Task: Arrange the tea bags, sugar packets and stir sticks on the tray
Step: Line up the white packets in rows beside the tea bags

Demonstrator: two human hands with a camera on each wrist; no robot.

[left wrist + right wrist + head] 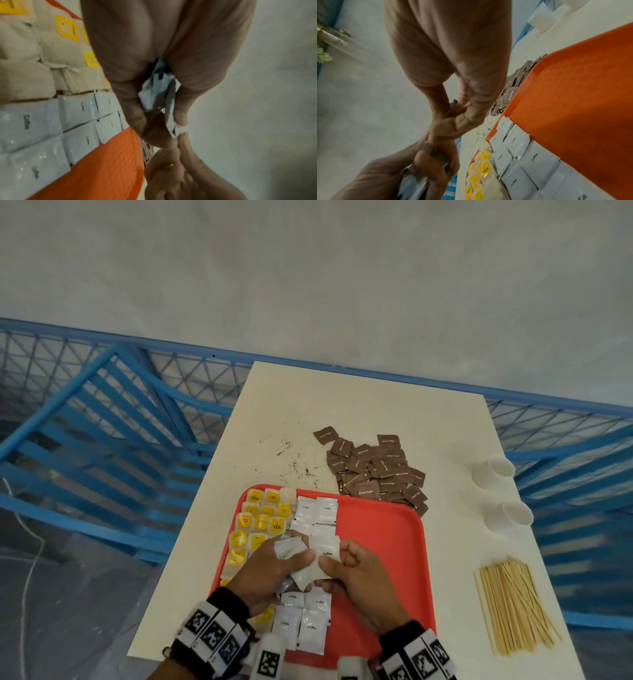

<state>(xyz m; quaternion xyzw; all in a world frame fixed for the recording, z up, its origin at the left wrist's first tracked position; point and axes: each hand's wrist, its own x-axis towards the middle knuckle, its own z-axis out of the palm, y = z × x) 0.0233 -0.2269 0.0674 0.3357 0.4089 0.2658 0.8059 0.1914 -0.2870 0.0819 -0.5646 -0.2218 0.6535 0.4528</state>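
Note:
On the red tray (383,529), yellow-tagged tea bags (260,518) fill the left columns, with white coffee sachets (317,510) laid beside them. Above the tray's middle my left hand (291,565) grips a bunch of white coffee sachets (157,92). My right hand (337,563) pinches the edge of one of them, a sachet marked Coffee (326,549). The two hands touch at the fingertips. A heap of brown sugar packets (376,470) lies on the table just beyond the tray's far edge. Wooden stir sticks (513,607) lie in a pile right of the tray.
Two white paper cups (493,470) (508,515) lie on their sides near the table's right edge. Dark crumbs (294,463) are scattered beyond the tray. A blue mesh railing (137,412) surrounds the white table (359,398). The tray's right half is bare.

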